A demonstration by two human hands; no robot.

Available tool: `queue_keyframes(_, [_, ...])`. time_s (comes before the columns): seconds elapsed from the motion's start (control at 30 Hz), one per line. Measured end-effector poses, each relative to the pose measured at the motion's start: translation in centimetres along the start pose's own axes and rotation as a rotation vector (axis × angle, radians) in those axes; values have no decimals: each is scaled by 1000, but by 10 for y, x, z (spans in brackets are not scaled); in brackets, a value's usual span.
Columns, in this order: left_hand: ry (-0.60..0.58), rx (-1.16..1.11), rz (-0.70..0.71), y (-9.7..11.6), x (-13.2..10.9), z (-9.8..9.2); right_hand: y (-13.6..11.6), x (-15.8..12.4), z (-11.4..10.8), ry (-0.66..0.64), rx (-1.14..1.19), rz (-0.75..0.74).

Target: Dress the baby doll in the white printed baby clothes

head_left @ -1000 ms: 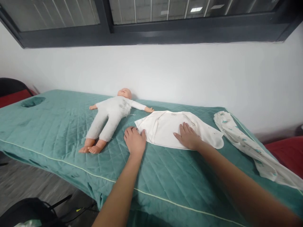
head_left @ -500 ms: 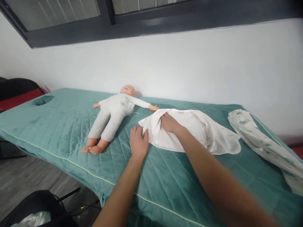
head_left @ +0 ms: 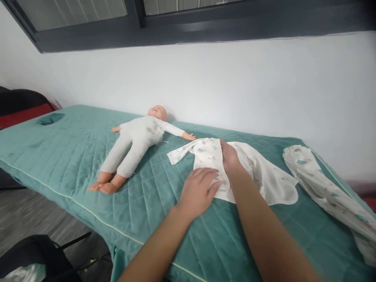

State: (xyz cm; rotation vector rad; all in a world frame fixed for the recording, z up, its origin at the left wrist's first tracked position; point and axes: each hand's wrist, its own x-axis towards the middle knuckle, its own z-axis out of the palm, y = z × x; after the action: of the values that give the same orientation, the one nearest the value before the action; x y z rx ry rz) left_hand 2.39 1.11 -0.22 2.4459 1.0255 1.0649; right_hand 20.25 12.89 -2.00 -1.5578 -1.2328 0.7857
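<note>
A white baby shirt with a small printed pattern lies on the green bed cover, its left front panel and sleeve turned print side up. My left hand lies over the lower part of this panel, fingers stretched out and flat. At the panel's inner edge, my right hand is closed on the fabric; its fingertips are partly hidden. The shirt's other side spreads to the right with its plain inside showing. A baby doll in a white cloth body lies on its back to the left, one hand close to the sleeve.
Patterned baby trousers lie at the right end of the quilted green bed. The bed has a round hole at its far left. A white wall rises behind; a black chair or bag stands at lower left.
The shirt's left panel has been folded over to the left, bringing its printed side and sleeve into sight. Both my hands moved right, the left one now flat on the panel.
</note>
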Motion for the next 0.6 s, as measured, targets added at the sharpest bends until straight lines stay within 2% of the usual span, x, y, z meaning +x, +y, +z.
queue_keyframes(0.13, [25, 214, -333, -38, 2, -7, -6, -6, 3, 16, 136, 122])
queue_keyframes(0.23, [-3, 346, -397, -66, 11, -11, -17, -16, 5, 9, 217, 185])
queue_keyframes(0.37, [27, 422, -527, -93, 26, -13, -26, -25, 5, -84, 231, 175])
queue_keyframes(0.47, [53, 376, -585, -114, 37, -20, -23, -24, 6, -80, 206, 164])
queue_keyframes(0.6, [152, 140, -564, -139, 49, -31, -15, -18, 9, -71, 141, 122])
